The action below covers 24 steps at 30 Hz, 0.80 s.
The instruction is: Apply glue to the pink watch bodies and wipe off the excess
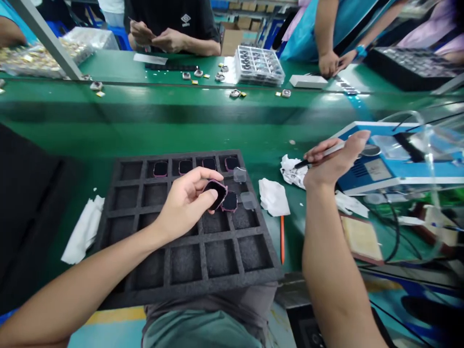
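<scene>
Forearms (329,251) stretch over the worktop (145,128), left hand (188,198) pinching a watch (213,185) above the tray (232,282), right hand (331,162) gripping a pen-like tool (333,149) near crumpled tissue (288,166), and a hold by the rim (225,186) would best spare the screen (219,193) thumbprints.

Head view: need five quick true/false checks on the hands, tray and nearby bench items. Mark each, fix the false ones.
1. The left hand holds a dark-screened device over the black tray. True.
2. The right hand is empty. False: it holds a pen-like tool with a dark tip.
3. The orange stick lies inside the tray. False: it is on the green bench, right of the tray.
4. Similar devices sit in the tray's far row. True.
5. The blue machine stands left of the tray. False: it stands to the right.
</scene>
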### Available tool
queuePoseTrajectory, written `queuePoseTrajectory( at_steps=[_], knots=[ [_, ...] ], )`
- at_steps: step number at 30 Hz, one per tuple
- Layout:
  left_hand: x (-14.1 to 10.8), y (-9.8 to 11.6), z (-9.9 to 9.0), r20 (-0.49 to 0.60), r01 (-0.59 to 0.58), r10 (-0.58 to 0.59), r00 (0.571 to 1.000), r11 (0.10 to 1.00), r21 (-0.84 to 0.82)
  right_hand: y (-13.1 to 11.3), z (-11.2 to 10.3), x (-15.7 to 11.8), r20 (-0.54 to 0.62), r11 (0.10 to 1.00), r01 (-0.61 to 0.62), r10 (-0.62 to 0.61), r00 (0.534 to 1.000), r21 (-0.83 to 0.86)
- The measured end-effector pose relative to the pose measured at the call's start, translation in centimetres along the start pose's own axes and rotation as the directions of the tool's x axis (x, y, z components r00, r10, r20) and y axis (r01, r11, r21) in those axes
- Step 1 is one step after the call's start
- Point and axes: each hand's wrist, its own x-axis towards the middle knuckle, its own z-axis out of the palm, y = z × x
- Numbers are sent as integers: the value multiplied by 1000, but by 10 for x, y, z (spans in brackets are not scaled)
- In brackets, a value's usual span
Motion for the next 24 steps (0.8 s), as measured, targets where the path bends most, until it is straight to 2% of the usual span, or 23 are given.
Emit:
queuePoseTrajectory(
  at_steps=[10, 24],
  knots=[
    [-1, -1, 1, -30, 4, -4, 1000, 1000, -5, 8, -5, 5, 26, 998, 55, -54, 998, -42],
    [-1, 0, 0, -43, -38, 39, 998, 999, 32, 7, -4, 6, 7, 999, 21, -21, 1000, -46]
  ],
)
